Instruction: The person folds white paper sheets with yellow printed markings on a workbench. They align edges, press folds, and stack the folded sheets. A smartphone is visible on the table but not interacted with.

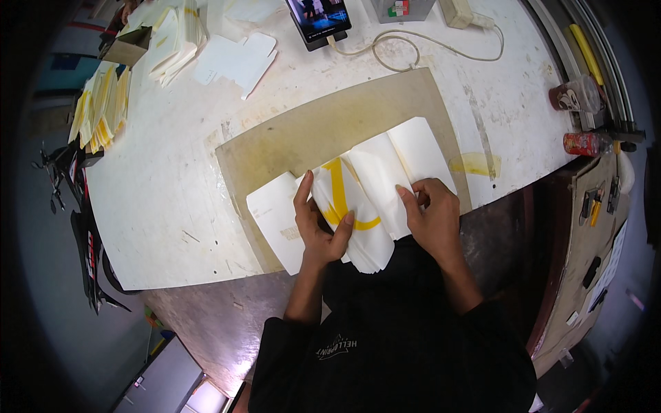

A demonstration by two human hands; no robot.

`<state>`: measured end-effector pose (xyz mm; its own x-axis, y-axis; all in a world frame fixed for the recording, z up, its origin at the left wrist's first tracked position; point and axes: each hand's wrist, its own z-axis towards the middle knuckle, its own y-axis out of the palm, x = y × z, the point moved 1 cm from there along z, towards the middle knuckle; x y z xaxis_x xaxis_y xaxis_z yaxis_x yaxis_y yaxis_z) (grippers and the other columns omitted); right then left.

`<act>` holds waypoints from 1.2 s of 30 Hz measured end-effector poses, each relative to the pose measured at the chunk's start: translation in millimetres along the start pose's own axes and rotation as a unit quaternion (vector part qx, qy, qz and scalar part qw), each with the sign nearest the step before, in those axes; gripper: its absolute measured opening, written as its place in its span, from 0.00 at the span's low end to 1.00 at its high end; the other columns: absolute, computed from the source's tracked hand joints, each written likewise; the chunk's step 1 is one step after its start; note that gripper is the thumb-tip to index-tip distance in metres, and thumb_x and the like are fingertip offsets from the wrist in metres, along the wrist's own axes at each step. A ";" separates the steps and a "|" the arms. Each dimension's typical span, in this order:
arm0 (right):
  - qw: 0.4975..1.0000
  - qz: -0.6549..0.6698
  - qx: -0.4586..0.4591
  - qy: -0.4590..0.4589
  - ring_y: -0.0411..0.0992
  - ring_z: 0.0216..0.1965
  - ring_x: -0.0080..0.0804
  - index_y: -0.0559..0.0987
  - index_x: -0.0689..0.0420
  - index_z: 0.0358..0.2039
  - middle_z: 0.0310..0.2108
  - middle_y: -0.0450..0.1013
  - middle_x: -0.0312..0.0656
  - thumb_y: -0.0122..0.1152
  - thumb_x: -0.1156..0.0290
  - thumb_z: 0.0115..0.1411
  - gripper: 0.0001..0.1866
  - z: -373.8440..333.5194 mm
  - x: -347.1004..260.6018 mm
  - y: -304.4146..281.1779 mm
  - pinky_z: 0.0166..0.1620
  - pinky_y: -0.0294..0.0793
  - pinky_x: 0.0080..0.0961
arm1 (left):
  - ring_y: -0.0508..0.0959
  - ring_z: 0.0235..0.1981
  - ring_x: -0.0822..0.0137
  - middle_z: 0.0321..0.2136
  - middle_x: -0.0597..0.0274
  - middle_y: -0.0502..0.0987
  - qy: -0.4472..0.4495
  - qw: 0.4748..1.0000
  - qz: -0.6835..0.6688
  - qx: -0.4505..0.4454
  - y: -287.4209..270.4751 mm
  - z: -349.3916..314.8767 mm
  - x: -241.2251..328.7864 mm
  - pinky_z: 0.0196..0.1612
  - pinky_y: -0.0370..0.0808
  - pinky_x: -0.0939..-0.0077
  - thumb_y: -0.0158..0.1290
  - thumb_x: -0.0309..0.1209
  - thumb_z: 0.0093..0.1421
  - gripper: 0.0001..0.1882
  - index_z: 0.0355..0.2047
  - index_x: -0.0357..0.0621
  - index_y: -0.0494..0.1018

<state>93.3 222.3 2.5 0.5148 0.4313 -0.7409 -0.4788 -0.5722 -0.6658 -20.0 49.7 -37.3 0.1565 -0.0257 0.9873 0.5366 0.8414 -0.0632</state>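
Observation:
Near the front edge of the table, my left hand (pixel 320 233) grips a bundle of folded white paper pieces (pixel 368 251) with a curved yellow stripe. Its thumb presses on the top face, and the index finger points up along the side. My right hand (pixel 434 217) pinches the lower edge of a creased white sheet (pixel 382 175), thumb on top and fingers curled. This sheet lies open to the right of the bundle and shows several fold lines. Another white piece (pixel 272 206) with faint print sticks out to the left, partly hidden under my left hand.
A brownish mat (pixel 275 144) lies beneath the papers. Stacks of white and yellow folded pieces (pixel 103 103) stand at the far left, near a flat white cut-out (pixel 237 58). A phone (pixel 318 20) with a cable stands at the back. A plastic cup (pixel 575 94) and a red-labelled bottle (pixel 585 144) sit at right.

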 end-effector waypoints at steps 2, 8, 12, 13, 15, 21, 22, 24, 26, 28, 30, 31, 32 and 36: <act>1.000 0.022 -0.010 0.005 0.72 0.21 0.36 0.78 0.65 0.28 0.22 0.73 0.47 0.69 0.70 0.59 0.11 2.1 -1.1 -1.5 0.27 0.70 0.29 | 0.78 0.49 0.58 0.51 0.39 0.74 -0.005 1.000 -0.002 0.002 -0.1 -0.4 -0.2 0.55 0.74 0.65 0.58 0.24 0.53 0.49 0.71 0.36 0.43; 0.966 0.231 -0.065 0.094 0.71 0.24 0.16 0.79 0.67 0.34 0.24 0.78 0.40 0.67 0.71 0.62 0.10 6.5 12.7 5.1 0.29 0.70 0.18 | 0.78 0.49 0.57 0.51 0.38 0.73 -0.011 1.000 0.001 0.011 -0.1 -1.2 1.3 0.55 0.74 0.64 0.58 0.25 0.53 0.50 0.71 0.36 0.43; 0.954 0.253 -0.126 0.100 0.72 0.25 0.15 0.80 0.67 0.38 0.26 0.79 0.38 0.66 0.72 0.63 0.10 13.2 9.9 3.3 0.30 0.71 0.17 | 0.78 0.50 0.55 0.52 0.38 0.72 -0.006 1.000 -0.006 0.005 0.5 -1.3 1.2 0.55 0.74 0.63 0.58 0.23 0.53 0.49 0.71 0.36 0.44; 0.944 0.278 -0.141 0.108 0.73 0.27 0.15 0.79 0.68 0.39 0.27 0.80 0.39 0.66 0.73 0.64 0.10 15.3 9.0 2.4 0.31 0.72 0.17 | 0.77 0.51 0.55 0.54 0.38 0.70 0.001 1.000 -0.012 -0.003 -0.8 -0.4 2.8 0.55 0.75 0.63 0.57 0.21 0.53 0.47 0.70 0.35 0.44; 0.921 0.327 -0.172 0.124 0.74 0.30 0.16 0.79 0.68 0.42 0.30 0.80 0.40 0.65 0.74 0.64 0.11 19.8 8.8 1.2 0.34 0.74 0.17 | 0.77 0.52 0.54 0.55 0.38 0.69 0.004 1.000 -0.017 -0.010 -1.4 -0.3 4.3 0.55 0.75 0.62 0.56 0.19 0.54 0.46 0.70 0.35 0.45; 0.799 0.499 -0.262 0.209 0.77 0.45 0.24 0.71 0.69 0.58 0.46 0.79 0.48 0.61 0.73 0.66 0.22 38.0 9.3 4.3 0.49 0.76 0.21 | 0.77 0.52 0.54 0.54 0.38 0.69 0.001 1.000 -0.002 0.000 -1.7 -0.9 6.3 0.55 0.75 0.63 0.56 0.19 0.54 0.47 0.70 0.35 0.44; 0.789 0.512 -0.275 0.199 0.75 0.48 0.25 0.68 0.69 0.60 0.50 0.76 0.48 0.60 0.73 0.66 0.25 39.8 8.8 5.8 0.52 0.74 0.23 | 0.77 0.52 0.54 0.54 0.37 0.69 0.001 1.000 0.003 0.004 -1.2 -0.5 6.5 0.55 0.75 0.63 0.57 0.19 0.54 0.47 0.70 0.35 0.44; 0.769 0.536 -0.301 0.177 0.72 0.55 0.29 0.63 0.68 0.65 0.57 0.72 0.50 0.59 0.74 0.67 0.29 42.4 7.8 11.1 0.57 0.72 0.25 | 0.77 0.52 0.54 0.54 0.37 0.69 -0.002 1.000 0.009 0.011 -1.2 -0.5 5.9 0.55 0.75 0.62 0.57 0.19 0.54 0.47 0.70 0.35 0.44; 0.743 0.573 -0.317 0.139 0.68 0.60 0.31 0.59 0.68 0.67 0.61 0.67 0.50 0.59 0.74 0.66 0.32 41.2 5.5 14.2 0.61 0.68 0.28 | 0.77 0.52 0.54 0.54 0.37 0.69 -0.009 1.000 0.007 0.017 -1.6 -2.1 3.0 0.55 0.75 0.62 0.57 0.20 0.54 0.47 0.70 0.34 0.44; 0.721 0.595 -0.335 0.118 0.64 0.64 0.32 0.55 0.68 0.69 0.64 0.63 0.50 0.59 0.75 0.66 0.35 38.6 6.2 15.0 0.64 0.64 0.30 | 0.77 0.52 0.54 0.54 0.37 0.70 -0.007 1.000 0.002 0.006 -1.7 -1.3 4.2 0.55 0.75 0.62 0.57 0.20 0.54 0.47 0.70 0.34 0.44; 0.705 0.602 -0.356 0.115 0.61 0.66 0.34 0.52 0.68 0.70 0.66 0.60 0.51 0.59 0.75 0.65 0.38 35.7 9.9 13.5 0.66 0.62 0.31 | 0.77 0.52 0.53 0.53 0.37 0.70 -0.007 1.000 -0.002 0.000 -1.1 -0.4 5.1 0.55 0.75 0.62 0.57 0.20 0.54 0.47 0.70 0.34 0.43; 0.723 0.587 -0.354 0.089 0.61 0.66 0.34 0.52 0.68 0.70 0.66 0.60 0.51 0.60 0.75 0.64 0.39 31.5 10.3 11.9 0.66 0.61 0.31 | 0.77 0.51 0.53 0.53 0.37 0.70 -0.010 1.000 -0.004 0.001 -0.7 -1.4 5.2 0.55 0.75 0.62 0.57 0.20 0.54 0.47 0.70 0.35 0.43; 0.740 0.570 -0.351 0.063 0.61 0.66 0.35 0.51 0.68 0.71 0.66 0.60 0.51 0.61 0.75 0.64 0.40 26.0 9.8 9.3 0.67 0.61 0.32 | 0.77 0.51 0.54 0.52 0.37 0.71 -0.013 1.000 -0.006 0.002 -0.6 -2.2 5.3 0.55 0.75 0.62 0.56 0.20 0.54 0.47 0.70 0.35 0.43; 0.782 0.515 -0.350 0.010 0.58 0.68 0.36 0.49 0.68 0.72 0.68 0.58 0.51 0.63 0.73 0.63 0.43 -5.6 6.3 1.2 0.68 0.58 0.33 | 0.78 0.51 0.53 0.53 0.36 0.71 -0.009 1.000 0.000 -0.008 0.0 0.7 3.7 0.54 0.76 0.63 0.58 0.22 0.55 0.49 0.71 0.37 0.40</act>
<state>99.9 220.4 -2.4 0.1265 -0.5177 -0.8462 -0.1433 -0.8536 0.5008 -20.0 50.0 -33.5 0.1416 -0.0168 0.9898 0.5501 0.8326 -0.0646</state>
